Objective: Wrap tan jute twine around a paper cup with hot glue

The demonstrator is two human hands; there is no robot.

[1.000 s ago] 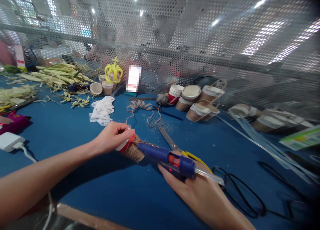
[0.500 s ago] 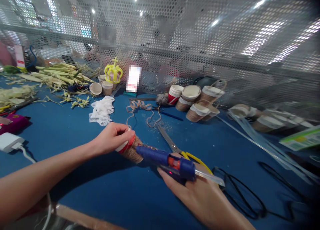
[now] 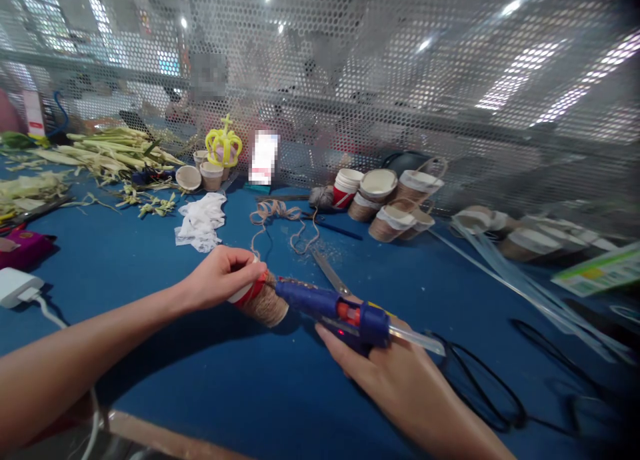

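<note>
My left hand is closed on the rim end of a red and white paper cup, tilted on its side and partly wrapped in brown twine. In my right hand is a blue hot glue gun, with a clear glue stick poking out of its back and a small red light lit. The gun's nozzle is at the cup, by the edge between twine and red paper. A strand of twine runs from near my left fingers to a loose heap behind. Scissors lie partly hidden behind the gun.
Several twine-wrapped cups stand at the back right. Clear glue sticks and a black cord lie to the right. Crumpled white cloth, a yellow crown-shaped piece, a phone and dried husks are on the left and behind.
The glue gun's nozzle has moved slightly up and left along the cup, toward the red paper near my left fingers. My left hand keeps its hold.
</note>
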